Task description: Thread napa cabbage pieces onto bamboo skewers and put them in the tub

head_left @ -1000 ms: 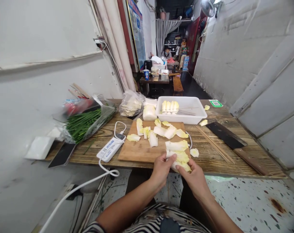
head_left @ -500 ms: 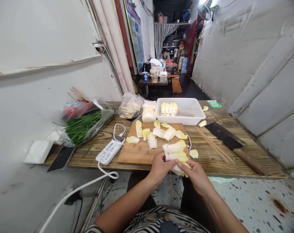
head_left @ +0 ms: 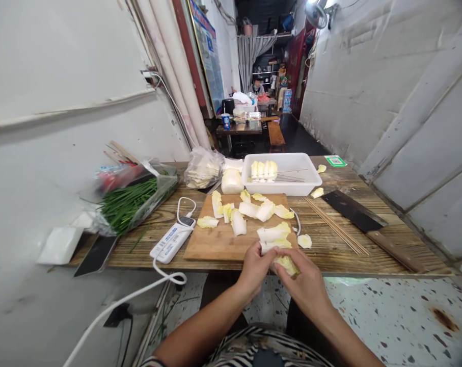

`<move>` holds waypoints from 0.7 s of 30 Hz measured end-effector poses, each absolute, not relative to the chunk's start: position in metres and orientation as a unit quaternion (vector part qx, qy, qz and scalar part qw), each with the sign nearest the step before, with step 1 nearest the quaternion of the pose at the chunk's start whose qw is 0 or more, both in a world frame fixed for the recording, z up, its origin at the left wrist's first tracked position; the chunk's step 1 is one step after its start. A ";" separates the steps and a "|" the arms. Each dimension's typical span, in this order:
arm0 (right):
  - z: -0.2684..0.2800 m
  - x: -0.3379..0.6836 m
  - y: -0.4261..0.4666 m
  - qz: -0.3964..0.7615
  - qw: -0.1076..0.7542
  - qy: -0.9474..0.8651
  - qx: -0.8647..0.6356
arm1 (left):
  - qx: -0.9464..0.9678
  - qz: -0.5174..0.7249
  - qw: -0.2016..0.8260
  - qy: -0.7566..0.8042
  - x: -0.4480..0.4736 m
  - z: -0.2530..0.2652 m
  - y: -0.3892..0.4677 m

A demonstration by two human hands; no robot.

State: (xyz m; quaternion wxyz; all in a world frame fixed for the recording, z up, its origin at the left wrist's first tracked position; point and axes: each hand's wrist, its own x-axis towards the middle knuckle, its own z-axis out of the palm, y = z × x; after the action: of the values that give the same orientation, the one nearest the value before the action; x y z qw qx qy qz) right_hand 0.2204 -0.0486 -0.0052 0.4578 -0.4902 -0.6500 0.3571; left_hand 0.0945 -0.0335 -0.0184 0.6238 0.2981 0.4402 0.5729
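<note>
At the front edge of the cutting board, both hands are closed around pieces of napa cabbage leaf lined up in a row. My left hand grips the row from the left, thumb on the pale stem side. My right hand pinches the nearest leaf and partly covers it. Any skewer inside the row is hidden by the fingers and leaves. Several loose cabbage pieces lie on the board beyond my hands. Bamboo skewers rest on the wooden table to the right.
A white plastic tub behind the board holds skewered cabbage. Right of the skewers lies a cleaver. A power strip with its cable sits left of the board, near bagged green chives. A person sits far back.
My right hand has shifted up and left over the nearest leaf, covering more of it. My left hand has moved slightly right and stays on the row. The camera view has shifted slightly.
</note>
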 end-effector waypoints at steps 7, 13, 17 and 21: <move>-0.018 0.237 -0.025 0.452 0.472 -0.575 -0.492 | 0.225 0.513 0.759 0.334 0.085 -0.016 -0.033; -0.025 0.240 -0.018 0.571 0.479 -0.467 -0.476 | 0.236 0.514 0.764 0.309 0.087 -0.020 -0.034; -0.019 0.243 -0.019 0.648 0.454 -0.432 -0.433 | 0.257 0.519 0.751 0.317 0.091 -0.018 -0.037; -0.021 0.242 -0.021 0.668 0.463 -0.410 -0.414 | 0.262 0.538 0.704 0.383 0.094 -0.015 -0.040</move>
State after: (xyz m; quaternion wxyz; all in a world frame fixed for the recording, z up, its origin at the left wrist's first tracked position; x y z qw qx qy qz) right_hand 0.2419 -0.0207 -0.0207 0.4626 -0.4141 -0.4102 0.6681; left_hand 0.0944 -0.0397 -0.0151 0.7042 0.2616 0.3830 0.5376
